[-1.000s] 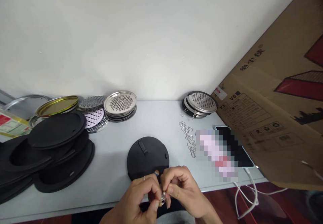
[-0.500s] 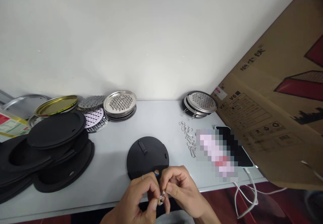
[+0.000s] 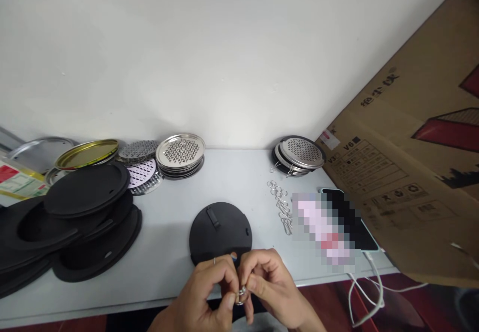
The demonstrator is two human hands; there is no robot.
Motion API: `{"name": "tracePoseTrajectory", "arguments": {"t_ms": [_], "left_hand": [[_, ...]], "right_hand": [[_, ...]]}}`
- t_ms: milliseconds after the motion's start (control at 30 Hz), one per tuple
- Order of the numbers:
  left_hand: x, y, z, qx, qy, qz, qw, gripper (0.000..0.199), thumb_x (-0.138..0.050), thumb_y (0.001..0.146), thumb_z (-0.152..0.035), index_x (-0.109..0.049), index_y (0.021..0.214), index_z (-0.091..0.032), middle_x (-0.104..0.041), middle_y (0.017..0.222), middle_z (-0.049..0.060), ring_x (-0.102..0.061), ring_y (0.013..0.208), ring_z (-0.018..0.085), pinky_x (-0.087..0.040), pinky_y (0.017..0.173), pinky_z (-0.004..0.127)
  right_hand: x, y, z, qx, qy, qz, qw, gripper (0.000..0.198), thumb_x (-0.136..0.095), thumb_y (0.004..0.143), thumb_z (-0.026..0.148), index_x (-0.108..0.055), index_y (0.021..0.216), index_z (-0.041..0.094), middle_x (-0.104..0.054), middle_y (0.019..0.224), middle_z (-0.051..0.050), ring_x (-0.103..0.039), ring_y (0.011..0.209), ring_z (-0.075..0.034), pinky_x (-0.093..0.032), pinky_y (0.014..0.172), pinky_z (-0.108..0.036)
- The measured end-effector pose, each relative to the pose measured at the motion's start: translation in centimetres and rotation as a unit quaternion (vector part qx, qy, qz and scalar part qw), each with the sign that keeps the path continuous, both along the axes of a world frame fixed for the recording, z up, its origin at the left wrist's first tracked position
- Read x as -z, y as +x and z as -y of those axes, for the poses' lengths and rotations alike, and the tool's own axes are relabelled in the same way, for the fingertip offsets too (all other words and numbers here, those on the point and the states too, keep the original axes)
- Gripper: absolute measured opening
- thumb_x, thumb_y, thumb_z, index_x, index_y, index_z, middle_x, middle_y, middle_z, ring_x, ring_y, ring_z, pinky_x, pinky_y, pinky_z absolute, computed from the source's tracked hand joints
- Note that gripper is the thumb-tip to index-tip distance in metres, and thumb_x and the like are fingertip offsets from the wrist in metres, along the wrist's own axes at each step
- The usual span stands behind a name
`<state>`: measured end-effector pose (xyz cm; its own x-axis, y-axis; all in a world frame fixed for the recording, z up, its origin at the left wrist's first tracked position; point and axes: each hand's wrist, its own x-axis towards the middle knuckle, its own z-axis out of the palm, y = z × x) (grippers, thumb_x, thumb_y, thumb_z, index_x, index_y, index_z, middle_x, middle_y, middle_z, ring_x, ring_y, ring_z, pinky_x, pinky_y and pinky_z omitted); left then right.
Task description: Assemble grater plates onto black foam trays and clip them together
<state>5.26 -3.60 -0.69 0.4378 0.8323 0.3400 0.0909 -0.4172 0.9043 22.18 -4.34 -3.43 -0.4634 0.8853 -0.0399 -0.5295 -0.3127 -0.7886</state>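
Near the disc [image 3: 220, 232], the left hand [image 3: 209, 287] and right hand [image 3: 268, 283], both pinched closed, held a ring [image 3: 240, 301], seemingly mid-fitting; the next move, I judged, needed fine alignment.

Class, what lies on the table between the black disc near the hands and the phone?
The head view shows looped wire pieces between the black disc and the phone, then a pixelated patch whose contents can't be told.

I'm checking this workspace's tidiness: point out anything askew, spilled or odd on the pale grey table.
The heap of black round plastic discs at the left looks askew: they overlap unevenly at differing tilts, unlike the neater stack of silver round metal graters. No spill is visible.
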Motion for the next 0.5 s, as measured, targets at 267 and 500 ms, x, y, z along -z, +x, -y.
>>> {"name": "tracePoseTrajectory", "arguments": {"t_ms": [267, 500], "left_hand": [[-0.97, -0.52, 0.01, 0.010, -0.055, -0.032, 0.998, 0.036, -0.045, 0.100, -0.042, -0.049, 0.071, -0.021, -0.067, 0.064, 0.000, -0.063, 0.059, 0.012, -0.049, 0.068, 0.024], [-0.46, -0.71, 0.08, 0.019, -0.050, -0.062, 0.997, 0.018, -0.054, 0.091, -0.023, -0.050, 0.074, -0.022, -0.067, 0.065, -0.002, -0.063, 0.060, 0.011, -0.048, 0.069, 0.022]], "right_hand": [[0.39, -0.25, 0.27, 0.006, -0.001, -0.026, 1.000, 0.019, -0.073, 0.090, 0.031, -0.068, 0.086, 0.014, -0.071, 0.068, -0.002, -0.068, 0.047, -0.009, -0.052, 0.045, -0.014], [-0.43, -0.11, 0.59, 0.009, -0.004, 0.005, 1.000, 0.017, -0.073, 0.090, 0.029, -0.069, 0.087, 0.013, -0.070, 0.070, -0.003, -0.069, 0.052, -0.010, -0.055, 0.049, -0.017]]}}
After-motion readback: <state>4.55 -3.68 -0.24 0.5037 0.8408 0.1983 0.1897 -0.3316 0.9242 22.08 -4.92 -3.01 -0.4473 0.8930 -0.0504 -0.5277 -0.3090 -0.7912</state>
